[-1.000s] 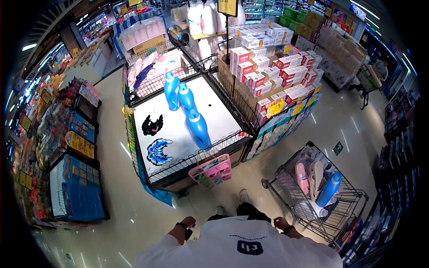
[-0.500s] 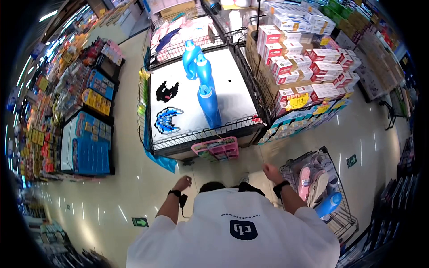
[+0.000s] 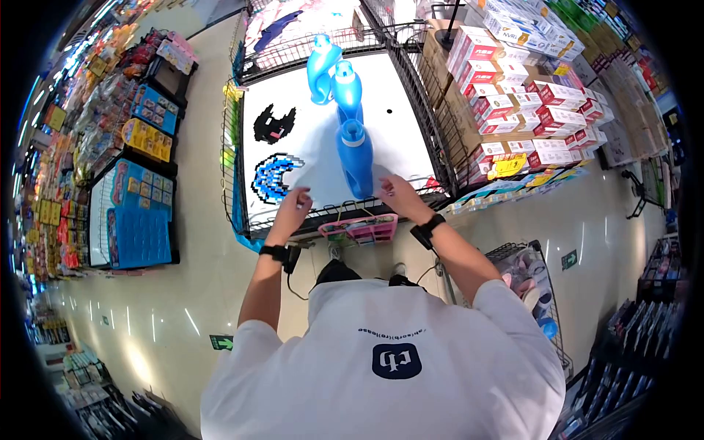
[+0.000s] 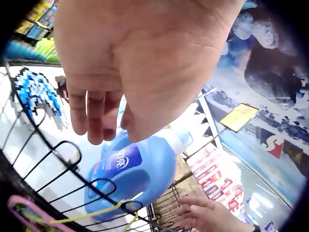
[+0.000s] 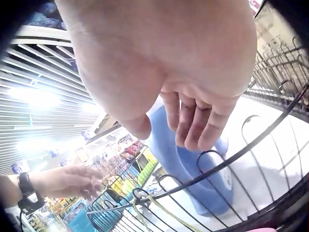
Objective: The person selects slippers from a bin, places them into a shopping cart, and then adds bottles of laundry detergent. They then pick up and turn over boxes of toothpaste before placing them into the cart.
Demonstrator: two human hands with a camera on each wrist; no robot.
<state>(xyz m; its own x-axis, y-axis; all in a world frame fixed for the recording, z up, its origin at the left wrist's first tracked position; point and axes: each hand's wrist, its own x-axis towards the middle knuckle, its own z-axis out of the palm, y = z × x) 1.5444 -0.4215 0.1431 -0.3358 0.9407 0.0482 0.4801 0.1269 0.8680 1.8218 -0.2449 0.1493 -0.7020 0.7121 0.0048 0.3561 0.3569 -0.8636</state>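
Three blue laundry detergent bottles stand in a row on a white board (image 3: 400,136) inside a wire-sided display bin. The nearest bottle (image 3: 356,158) is between my two hands, close to the front wire rim (image 4: 72,166). My left hand (image 3: 294,210) is over that rim on the bottle's left, fingers loosely bent and holding nothing. On the other side, my right hand (image 3: 403,198) reaches in close to the bottle, fingers relaxed. In the right wrist view its fingertips overlap the blue bottle (image 5: 210,195). The middle bottle (image 3: 345,86) and far bottle (image 3: 321,70) stand behind.
A blue pixel-style crescent (image 3: 274,178) and a black one (image 3: 274,123) lie on the board's left. A pink basket (image 3: 367,229) hangs on the bin's front. Stacked red-and-white boxes (image 3: 506,106) stand right of the bin. A loaded shopping cart (image 3: 554,337) is at my right side.
Both hands have risen from beside my body and reached forward over the bin's front rim, to either side of the nearest bottle. My view has moved closer to the bin; the bottles have stayed put.
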